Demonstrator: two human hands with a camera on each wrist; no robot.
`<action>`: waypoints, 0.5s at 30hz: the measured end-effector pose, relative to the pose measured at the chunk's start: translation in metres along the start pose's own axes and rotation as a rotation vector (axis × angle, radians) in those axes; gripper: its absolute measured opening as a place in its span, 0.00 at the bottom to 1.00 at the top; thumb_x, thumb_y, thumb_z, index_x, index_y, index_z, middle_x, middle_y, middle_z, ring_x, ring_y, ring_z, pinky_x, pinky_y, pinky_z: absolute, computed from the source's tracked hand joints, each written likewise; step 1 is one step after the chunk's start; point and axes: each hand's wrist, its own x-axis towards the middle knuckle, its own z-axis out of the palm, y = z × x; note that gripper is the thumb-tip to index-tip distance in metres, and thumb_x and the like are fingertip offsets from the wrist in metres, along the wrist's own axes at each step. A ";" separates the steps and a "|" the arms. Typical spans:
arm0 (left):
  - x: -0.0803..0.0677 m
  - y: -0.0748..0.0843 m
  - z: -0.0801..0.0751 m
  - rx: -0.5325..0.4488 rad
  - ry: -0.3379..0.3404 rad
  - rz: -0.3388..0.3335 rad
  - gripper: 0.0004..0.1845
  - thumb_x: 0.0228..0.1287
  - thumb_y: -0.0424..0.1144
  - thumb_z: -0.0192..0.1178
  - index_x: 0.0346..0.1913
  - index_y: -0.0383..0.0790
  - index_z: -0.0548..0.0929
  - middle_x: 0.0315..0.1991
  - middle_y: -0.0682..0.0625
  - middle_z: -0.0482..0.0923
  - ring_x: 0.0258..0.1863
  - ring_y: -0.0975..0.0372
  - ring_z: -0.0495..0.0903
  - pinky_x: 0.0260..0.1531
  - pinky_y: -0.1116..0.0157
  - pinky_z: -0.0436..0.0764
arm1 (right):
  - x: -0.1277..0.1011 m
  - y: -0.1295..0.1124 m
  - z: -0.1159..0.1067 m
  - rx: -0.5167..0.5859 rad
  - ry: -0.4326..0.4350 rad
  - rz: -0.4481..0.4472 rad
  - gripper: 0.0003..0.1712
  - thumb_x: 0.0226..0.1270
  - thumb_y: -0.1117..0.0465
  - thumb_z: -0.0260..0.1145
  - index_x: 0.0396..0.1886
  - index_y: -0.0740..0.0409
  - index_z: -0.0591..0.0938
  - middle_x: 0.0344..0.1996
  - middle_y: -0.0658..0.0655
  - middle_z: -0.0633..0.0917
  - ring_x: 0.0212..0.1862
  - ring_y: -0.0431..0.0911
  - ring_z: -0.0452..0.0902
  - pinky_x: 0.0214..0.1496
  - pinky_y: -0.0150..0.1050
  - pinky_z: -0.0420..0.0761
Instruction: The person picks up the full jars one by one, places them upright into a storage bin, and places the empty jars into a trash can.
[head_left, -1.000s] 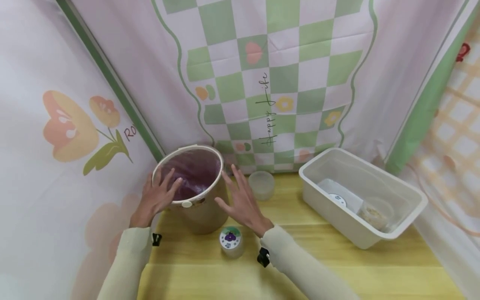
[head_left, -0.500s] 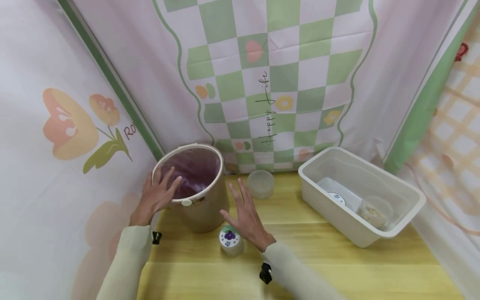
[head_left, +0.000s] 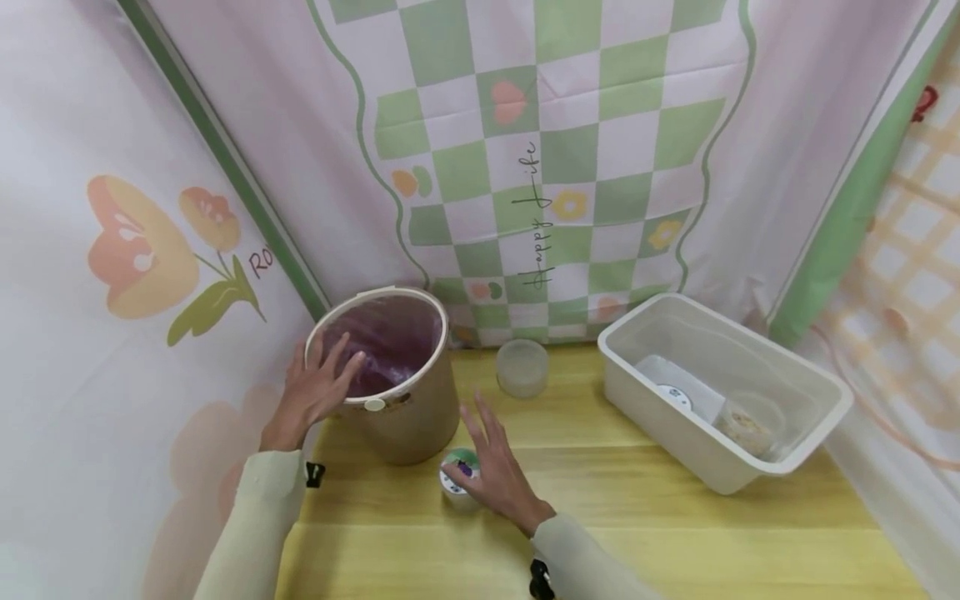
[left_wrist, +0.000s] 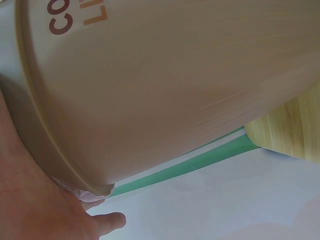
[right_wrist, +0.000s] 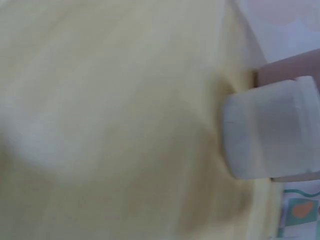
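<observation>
My left hand (head_left: 311, 396) rests at the rim of a tan bucket (head_left: 412, 433) with a purple plastic liner (head_left: 390, 346), its fingers spread over the opening. In the left wrist view, the palm (left_wrist: 35, 210) lies against the bucket's rim. A small frosted jar (head_left: 459, 502) with a purple-and-green printed lid stands in front of the bucket. Over it hovers my right hand (head_left: 501, 479), fingers extended, its thumb overlapping the lid in the head view. The right wrist view shows the translucent jar (right_wrist: 270, 130) beside the bucket; the right hand is out of that frame.
Behind the right hand, near the curtain, stands a clear round container (head_left: 522, 371). A beige rectangular tub (head_left: 667, 446) sits to the right, holding a white card with a round label (head_left: 675, 397) and a clear cup with tan bits (head_left: 746, 429).
My right hand has moved away from the bucket's right side, down toward me, to over the small jar. The left hand has stayed at the rim.
</observation>
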 end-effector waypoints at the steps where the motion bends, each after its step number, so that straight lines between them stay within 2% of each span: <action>1: 0.000 0.000 0.000 0.000 0.001 0.000 0.45 0.84 0.72 0.27 0.91 0.49 0.48 0.90 0.34 0.24 0.86 0.28 0.26 0.81 0.25 0.35 | -0.004 0.001 0.002 0.006 -0.008 -0.001 0.56 0.80 0.25 0.56 0.89 0.57 0.55 0.88 0.71 0.51 0.83 0.74 0.57 0.68 0.79 0.76; 7: 0.001 0.001 0.001 -0.005 0.000 -0.001 0.45 0.84 0.73 0.27 0.91 0.49 0.47 0.90 0.35 0.25 0.86 0.29 0.25 0.82 0.25 0.36 | -0.023 0.003 0.012 0.045 -0.073 0.042 0.56 0.77 0.27 0.62 0.89 0.55 0.56 0.87 0.72 0.53 0.82 0.74 0.59 0.65 0.78 0.78; 11: 0.000 0.001 0.001 -0.014 0.014 -0.001 0.46 0.84 0.73 0.28 0.90 0.48 0.49 0.90 0.33 0.27 0.86 0.28 0.27 0.81 0.25 0.37 | -0.027 0.002 0.016 0.055 -0.112 0.060 0.56 0.73 0.35 0.72 0.89 0.54 0.59 0.88 0.71 0.54 0.82 0.74 0.59 0.68 0.76 0.78; 15: 0.000 0.001 0.000 -0.013 0.017 0.001 0.46 0.84 0.73 0.28 0.90 0.47 0.50 0.90 0.33 0.27 0.86 0.27 0.28 0.81 0.25 0.38 | -0.031 0.003 0.019 0.032 -0.141 0.074 0.55 0.68 0.42 0.79 0.87 0.53 0.64 0.88 0.69 0.55 0.82 0.72 0.61 0.68 0.70 0.82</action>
